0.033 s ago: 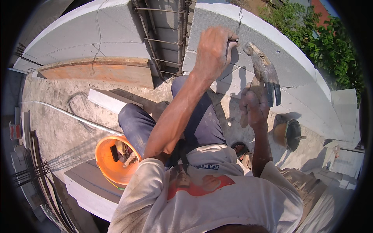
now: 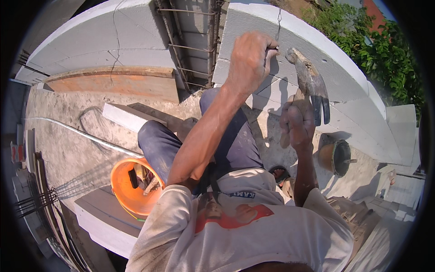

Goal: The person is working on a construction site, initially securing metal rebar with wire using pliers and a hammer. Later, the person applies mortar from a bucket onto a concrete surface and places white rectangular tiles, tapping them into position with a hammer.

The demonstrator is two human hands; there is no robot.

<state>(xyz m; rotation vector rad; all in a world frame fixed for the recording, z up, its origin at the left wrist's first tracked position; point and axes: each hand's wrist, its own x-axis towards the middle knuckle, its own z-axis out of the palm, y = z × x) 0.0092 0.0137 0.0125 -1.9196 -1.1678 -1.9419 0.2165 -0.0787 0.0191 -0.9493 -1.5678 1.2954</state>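
Note:
My left hand (image 2: 252,58) is raised against the white block wall (image 2: 337,84) at the right. Its thumb and forefinger are pinched at the wall face; whatever is between the fingertips is too small to make out. Closed round the handle of a claw hammer (image 2: 311,81), my right hand (image 2: 297,122) is lower and to the right. The hammer's striking face is a little right of my left fingertips, apart from them, and its claw points back toward me. A thin wire (image 2: 279,20) hangs from the wall top above my left hand.
An orange bucket (image 2: 118,179) with tools inside rests on pale blocks (image 2: 97,226) at the left. A dark bucket (image 2: 335,157) stands by the right wall. Steel reinforcing bars (image 2: 211,45) rise in the wall gap. A wooden board (image 2: 113,86) leans at the left wall.
The hammer in my right hand has shifted slightly to the right. My left hand keeps its place at the wall.

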